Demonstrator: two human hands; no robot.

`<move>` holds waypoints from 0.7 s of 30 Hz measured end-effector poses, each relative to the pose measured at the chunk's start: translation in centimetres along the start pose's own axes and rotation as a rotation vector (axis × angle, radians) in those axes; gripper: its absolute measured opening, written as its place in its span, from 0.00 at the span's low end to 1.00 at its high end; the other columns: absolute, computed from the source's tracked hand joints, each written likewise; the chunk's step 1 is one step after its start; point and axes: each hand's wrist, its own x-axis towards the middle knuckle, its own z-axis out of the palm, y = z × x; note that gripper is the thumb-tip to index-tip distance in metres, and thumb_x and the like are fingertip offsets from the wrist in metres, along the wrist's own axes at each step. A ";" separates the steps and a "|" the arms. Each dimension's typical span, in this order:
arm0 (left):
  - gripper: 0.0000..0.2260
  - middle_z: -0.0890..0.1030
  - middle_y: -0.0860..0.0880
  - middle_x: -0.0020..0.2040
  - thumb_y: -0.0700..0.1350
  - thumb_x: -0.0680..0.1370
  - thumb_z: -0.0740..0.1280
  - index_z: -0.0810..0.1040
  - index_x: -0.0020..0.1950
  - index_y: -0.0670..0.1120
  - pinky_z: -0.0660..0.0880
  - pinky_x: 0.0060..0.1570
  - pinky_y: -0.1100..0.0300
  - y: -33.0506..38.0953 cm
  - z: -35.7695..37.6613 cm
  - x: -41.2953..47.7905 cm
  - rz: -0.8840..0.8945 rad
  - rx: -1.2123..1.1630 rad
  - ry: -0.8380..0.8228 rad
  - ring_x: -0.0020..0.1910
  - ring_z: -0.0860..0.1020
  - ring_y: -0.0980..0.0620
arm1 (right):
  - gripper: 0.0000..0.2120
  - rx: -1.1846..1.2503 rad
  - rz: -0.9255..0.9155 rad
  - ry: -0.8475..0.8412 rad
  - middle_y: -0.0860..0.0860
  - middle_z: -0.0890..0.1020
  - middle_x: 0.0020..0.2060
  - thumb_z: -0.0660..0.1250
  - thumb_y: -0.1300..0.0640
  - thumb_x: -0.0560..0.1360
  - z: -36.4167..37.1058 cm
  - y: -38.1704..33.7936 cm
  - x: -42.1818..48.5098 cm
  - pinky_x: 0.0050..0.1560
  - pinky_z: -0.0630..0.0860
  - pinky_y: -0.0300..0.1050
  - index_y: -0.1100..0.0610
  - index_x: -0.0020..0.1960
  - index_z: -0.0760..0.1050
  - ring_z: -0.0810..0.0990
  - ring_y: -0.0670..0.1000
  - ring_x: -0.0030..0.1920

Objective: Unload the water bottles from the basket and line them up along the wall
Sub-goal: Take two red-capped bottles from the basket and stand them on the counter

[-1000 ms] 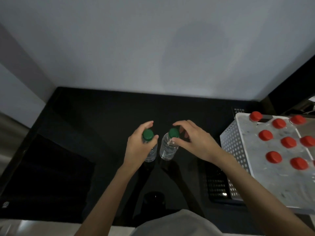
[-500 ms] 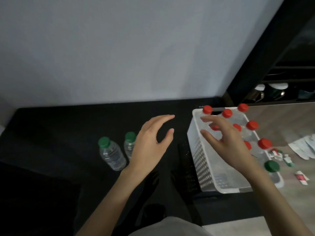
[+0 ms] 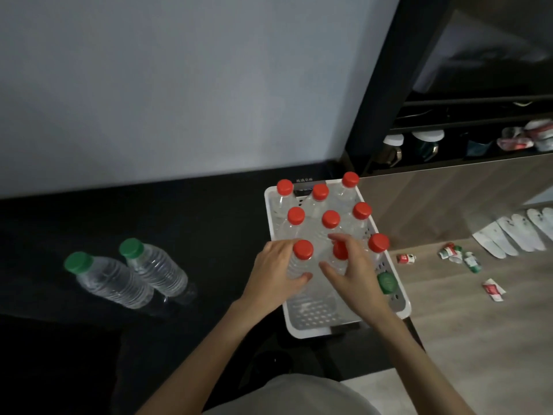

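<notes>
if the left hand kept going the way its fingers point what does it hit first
The left hand already wraps a red-capped bottle; pushing on rightward, it would likely meet the right hand next.

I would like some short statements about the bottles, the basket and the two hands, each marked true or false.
1. Two green-capped bottles stand on the dark surface outside the basket. True.
2. The basket holds only red-capped bottles. False: one green-capped bottle also stands near its right wall.
3. The left hand is wrapped around a red-capped bottle in the basket. True.
4. The right hand rests on the wooden floor. False: it is inside the basket, over another red-capped bottle.
5. The basket is black. False: it is white and perforated.
</notes>
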 end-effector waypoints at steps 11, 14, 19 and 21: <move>0.28 0.79 0.57 0.49 0.55 0.60 0.79 0.78 0.58 0.55 0.70 0.56 0.59 -0.6 0.0 1.4 0.032 0.179 -0.111 0.55 0.71 0.55 | 0.31 0.117 0.078 -0.049 0.45 0.77 0.49 0.78 0.68 0.61 0.2 1.3 0.3 0.48 0.69 0.26 0.54 0.56 0.66 0.76 0.38 0.52; 0.28 0.76 0.57 0.49 0.56 0.60 0.79 0.78 0.59 0.55 0.67 0.57 0.59 -0.6 -0.2 1.9 0.024 0.183 -0.168 0.57 0.70 0.55 | 0.30 0.151 0.078 -0.089 0.41 0.77 0.46 0.78 0.69 0.59 -0.1 1.3 0.0 0.45 0.69 0.23 0.57 0.55 0.68 0.75 0.30 0.49; 0.25 0.80 0.55 0.47 0.58 0.58 0.77 0.80 0.53 0.56 0.72 0.58 0.55 -1.4 -0.5 2.4 0.012 0.176 -0.166 0.54 0.73 0.56 | 0.28 0.065 0.091 -0.080 0.40 0.77 0.46 0.80 0.66 0.59 0.9 1.5 -0.1 0.45 0.66 0.19 0.56 0.54 0.73 0.76 0.38 0.46; 0.24 0.80 0.56 0.45 0.61 0.57 0.75 0.80 0.50 0.56 0.73 0.57 0.55 -1.7 -0.5 2.6 0.012 0.176 -0.149 0.51 0.74 0.57 | 0.27 0.043 0.096 -0.058 0.42 0.79 0.47 0.80 0.64 0.61 1.2 1.4 -0.2 0.44 0.67 0.20 0.55 0.55 0.73 0.77 0.42 0.48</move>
